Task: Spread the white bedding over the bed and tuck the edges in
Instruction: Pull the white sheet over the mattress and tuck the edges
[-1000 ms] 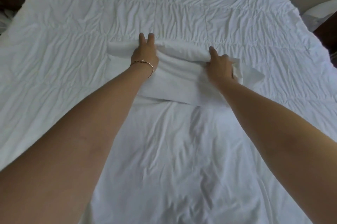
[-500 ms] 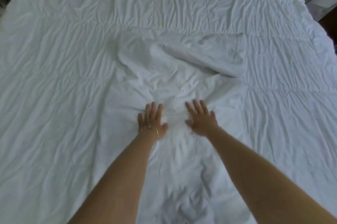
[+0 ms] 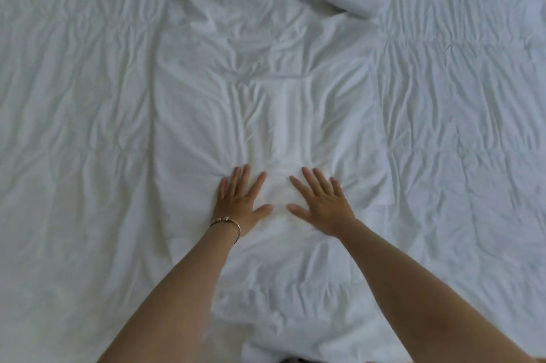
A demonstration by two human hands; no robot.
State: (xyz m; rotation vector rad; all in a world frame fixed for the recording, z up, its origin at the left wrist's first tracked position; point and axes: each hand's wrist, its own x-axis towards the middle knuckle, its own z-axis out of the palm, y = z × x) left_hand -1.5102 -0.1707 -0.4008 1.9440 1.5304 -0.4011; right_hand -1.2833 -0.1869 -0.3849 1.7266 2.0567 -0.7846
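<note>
Pressing flat with spread fingers, the left hand (image 3: 240, 203) and right hand (image 3: 320, 206) smooth the white bedding (image 3: 266, 91) at frame centre on the bed (image 3: 74, 96); next, likely opening its folded top toward the upper right.

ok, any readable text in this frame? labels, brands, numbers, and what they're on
None: no word, label, brand, number or sign shows in the head view.
The white sheet and the quilt under it are plain, with no tag or print in view.
The bracelet on the left hand shows no lettering that can be made out.
The right hand bears nothing.
</note>
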